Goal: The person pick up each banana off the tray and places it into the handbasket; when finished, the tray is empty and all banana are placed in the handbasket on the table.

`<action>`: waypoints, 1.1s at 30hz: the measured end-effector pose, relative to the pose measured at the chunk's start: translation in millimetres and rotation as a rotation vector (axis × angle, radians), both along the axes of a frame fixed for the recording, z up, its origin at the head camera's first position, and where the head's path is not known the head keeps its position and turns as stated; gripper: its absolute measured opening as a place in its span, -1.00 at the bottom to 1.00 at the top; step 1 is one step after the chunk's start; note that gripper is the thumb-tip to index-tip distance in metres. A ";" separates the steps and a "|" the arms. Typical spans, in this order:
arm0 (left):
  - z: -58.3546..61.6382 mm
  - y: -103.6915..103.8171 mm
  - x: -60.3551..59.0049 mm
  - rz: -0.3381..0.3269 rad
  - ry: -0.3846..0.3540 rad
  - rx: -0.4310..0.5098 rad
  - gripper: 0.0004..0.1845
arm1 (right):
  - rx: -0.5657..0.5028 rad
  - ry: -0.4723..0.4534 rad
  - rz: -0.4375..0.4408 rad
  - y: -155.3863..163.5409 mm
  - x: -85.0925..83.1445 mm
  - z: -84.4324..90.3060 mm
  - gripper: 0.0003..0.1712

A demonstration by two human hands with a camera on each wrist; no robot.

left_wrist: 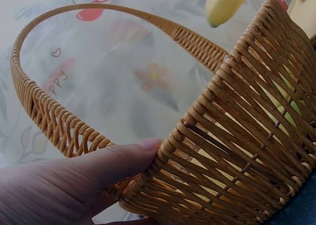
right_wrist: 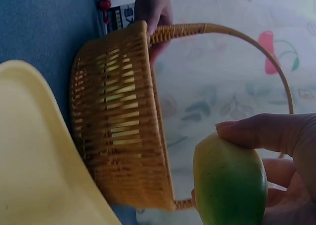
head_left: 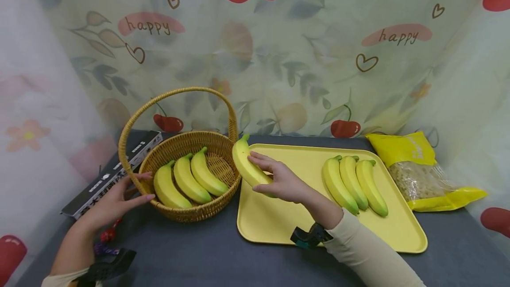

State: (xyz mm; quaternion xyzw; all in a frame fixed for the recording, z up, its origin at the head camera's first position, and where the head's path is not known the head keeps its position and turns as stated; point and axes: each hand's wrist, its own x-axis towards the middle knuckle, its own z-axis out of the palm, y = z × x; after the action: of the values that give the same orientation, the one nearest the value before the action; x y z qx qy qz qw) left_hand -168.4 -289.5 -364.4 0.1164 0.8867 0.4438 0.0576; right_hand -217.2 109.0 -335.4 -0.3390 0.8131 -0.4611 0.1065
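Note:
A wicker basket [head_left: 223, 154] with a tall handle stands on the dark table and holds three bananas [head_left: 187, 180]. My left hand [head_left: 119, 198] rests with straight fingers against the basket's left wall [left_wrist: 227, 151]. My right hand [head_left: 279, 180] grips a fourth banana [head_left: 247, 163] just above the basket's right rim, over the left edge of a yellow tray [head_left: 279, 220]. The right wrist view shows that banana's green end [right_wrist: 229, 185] in my fingers beside the basket [right_wrist: 123, 121]. Three more bananas [head_left: 354, 183] lie on the tray's right side.
A long black box [head_left: 111, 172] lies behind the basket at the left. A yellow and clear bag of snacks [head_left: 418, 172] sits right of the tray. A printed cloth backdrop hangs close behind. Small red and purple items [head_left: 107, 238] lie near my left wrist.

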 end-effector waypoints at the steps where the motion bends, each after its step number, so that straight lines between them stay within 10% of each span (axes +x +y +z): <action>1: -0.2 -0.2 0.0 0.000 -0.002 -0.001 -0.44 | 0.002 -0.007 0.012 -4.5 0.0 0.7 -0.20; 20: -1.4 -1.1 -0.4 0.011 -0.007 0.004 -0.42 | 0.169 -0.012 0.166 -108.1 -19.4 9.2 -0.20; 33: -0.9 -0.3 0.9 0.012 -0.012 0.002 -0.41 | 0.236 -0.114 0.079 -165.5 -36.0 1.9 -0.23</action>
State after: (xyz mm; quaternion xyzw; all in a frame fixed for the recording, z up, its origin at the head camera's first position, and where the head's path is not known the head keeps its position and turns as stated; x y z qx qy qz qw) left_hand -167.5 -289.8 -365.3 0.1085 0.8864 0.4459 0.0602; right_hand -253.2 -56.5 -333.5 -0.3290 0.8403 -0.3763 0.2099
